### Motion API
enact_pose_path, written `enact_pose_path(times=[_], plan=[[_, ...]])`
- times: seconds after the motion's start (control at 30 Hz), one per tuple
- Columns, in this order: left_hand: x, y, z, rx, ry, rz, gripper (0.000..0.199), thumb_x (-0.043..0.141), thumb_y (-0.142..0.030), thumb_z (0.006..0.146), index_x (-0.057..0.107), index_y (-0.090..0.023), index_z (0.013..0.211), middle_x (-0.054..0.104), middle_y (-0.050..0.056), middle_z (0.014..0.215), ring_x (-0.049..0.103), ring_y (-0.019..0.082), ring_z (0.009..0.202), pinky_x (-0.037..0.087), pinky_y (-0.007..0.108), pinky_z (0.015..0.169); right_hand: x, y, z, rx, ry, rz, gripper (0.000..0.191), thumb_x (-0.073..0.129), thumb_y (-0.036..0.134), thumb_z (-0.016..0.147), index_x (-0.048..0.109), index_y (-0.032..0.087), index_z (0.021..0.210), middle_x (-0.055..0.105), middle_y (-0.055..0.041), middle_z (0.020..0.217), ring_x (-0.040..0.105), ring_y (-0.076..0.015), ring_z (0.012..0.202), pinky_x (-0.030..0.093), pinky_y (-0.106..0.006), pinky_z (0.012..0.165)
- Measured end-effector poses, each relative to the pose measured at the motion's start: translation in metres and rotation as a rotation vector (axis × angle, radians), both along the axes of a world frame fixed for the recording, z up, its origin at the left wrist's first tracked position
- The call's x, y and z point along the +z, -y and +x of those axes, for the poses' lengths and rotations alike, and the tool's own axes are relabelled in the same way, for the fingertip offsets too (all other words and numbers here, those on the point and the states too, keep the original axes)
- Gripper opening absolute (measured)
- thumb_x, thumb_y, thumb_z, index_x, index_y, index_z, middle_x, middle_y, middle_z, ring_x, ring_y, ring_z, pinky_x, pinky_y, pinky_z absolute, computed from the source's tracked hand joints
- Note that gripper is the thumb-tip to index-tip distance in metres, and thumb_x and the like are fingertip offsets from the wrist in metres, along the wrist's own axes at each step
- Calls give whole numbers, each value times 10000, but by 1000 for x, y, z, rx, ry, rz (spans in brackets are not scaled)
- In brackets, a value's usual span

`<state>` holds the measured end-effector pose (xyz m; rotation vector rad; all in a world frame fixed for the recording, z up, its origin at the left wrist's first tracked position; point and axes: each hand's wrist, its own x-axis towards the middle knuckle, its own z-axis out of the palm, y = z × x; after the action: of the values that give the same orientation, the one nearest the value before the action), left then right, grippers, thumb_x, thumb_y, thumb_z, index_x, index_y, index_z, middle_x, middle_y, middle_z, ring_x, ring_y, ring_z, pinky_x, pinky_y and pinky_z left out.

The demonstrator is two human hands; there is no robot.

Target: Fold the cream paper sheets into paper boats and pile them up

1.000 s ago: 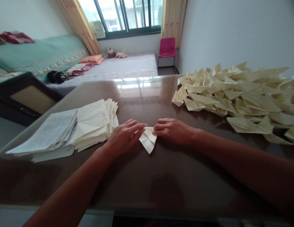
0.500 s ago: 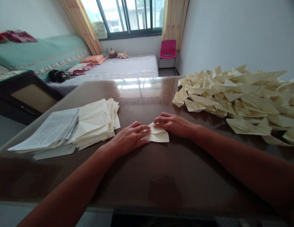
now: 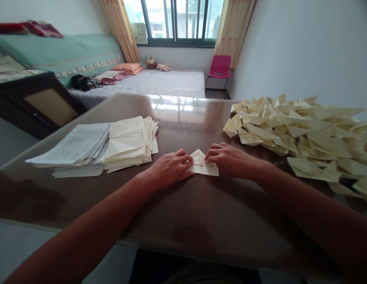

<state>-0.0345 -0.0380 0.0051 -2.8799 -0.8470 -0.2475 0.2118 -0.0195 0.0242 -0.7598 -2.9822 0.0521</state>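
Note:
A small cream sheet of paper point(image 3: 201, 169), folded to a peak at its far side, lies on the brown table between my hands. The fingers of my left hand point(image 3: 173, 166) are closed on its left edge. On the opposite edge, the bent fingers of my right hand point(image 3: 229, 159) grip the paper, and the fingertips are partly hidden. A stack of cream paper sheets point(image 3: 127, 140) with creases sits to the left, beside grey printed sheets point(image 3: 73, 144). Many folded paper boats point(image 3: 292, 126) are heaped on the right.
The glossy table point(image 3: 177, 213) reaches toward a bed point(image 3: 171, 81) under the window. A pink chair point(image 3: 220, 66) stands near the far wall. At the left is a dark cabinet point(image 3: 47, 106).
The paper now shows a centred peak between my hands, where fingers covered its top before. My hands have moved slightly apart. The whole view has shifted.

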Motion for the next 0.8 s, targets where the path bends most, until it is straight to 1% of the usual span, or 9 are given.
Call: enact_pose_path(times=[0.07,0.13,0.2,0.27,0.37,0.53,0.63,0.7,0.8], plan=[[0,-1,-2,-13,14,-11,318,471,-395,941,618,-167,1107,660,68,1036,536,195,1017,473,304,874,8,7,-6,-30,72,16,185,518,229,896,691,167,922,672,-103,902,559,-206,919,387,-324,835],[0,-1,-4,-27,21,-16,301,465,-381,946,616,-177,1107,660,66,1035,537,188,1013,464,292,868,14,14,-12,-68,134,27,239,519,328,904,686,160,936,670,-104,892,576,-211,886,389,-328,819],[0,-2,-6,-37,18,-10,294,456,-373,950,613,-180,1107,657,67,1051,538,189,1009,455,289,864,16,18,-19,-118,191,50,330,522,430,894,677,144,955,666,-112,896,595,-223,856,397,-332,786],[-1,-2,-8,-43,19,-2,302,459,-382,947,604,-179,1118,652,71,1069,535,195,1016,447,290,862,16,20,-26,-157,240,84,373,524,465,884,668,129,958,665,-123,905,613,-236,838,401,-335,758],[-2,-2,-8,-48,18,11,326,468,-399,940,578,-178,1153,645,80,1090,533,203,1020,443,294,856,16,23,-35,-172,285,116,324,541,414,875,660,119,936,673,-125,905,632,-244,815,404,-332,736],[-5,-3,-8,-42,12,36,356,458,-417,940,553,-177,1185,644,85,1083,537,218,997,455,313,826,17,30,-46,-203,320,120,232,546,299,851,663,99,873,685,-145,862,644,-245,758,403,-326,696],[-6,-4,-8,-46,37,20,344,462,-419,938,564,-183,1166,643,80,1076,534,214,997,459,307,823,18,31,-48,-207,320,109,200,519,222,853,666,101,911,691,-146,847,647,-240,756,397,-320,686],[-5,-4,-8,-50,50,8,312,460,-397,943,577,-189,1146,643,73,1064,531,206,988,460,299,820,16,31,-46,-212,311,96,204,506,198,859,664,108,952,695,-142,852,647,-237,766,393,-319,682],[-1,-4,-7,-60,39,3,244,430,-304,962,607,-190,1086,647,65,1001,525,195,948,460,296,809,12,34,-43,-259,268,108,200,505,185,869,661,120,977,692,-132,876,637,-238,786,388,-331,697]])
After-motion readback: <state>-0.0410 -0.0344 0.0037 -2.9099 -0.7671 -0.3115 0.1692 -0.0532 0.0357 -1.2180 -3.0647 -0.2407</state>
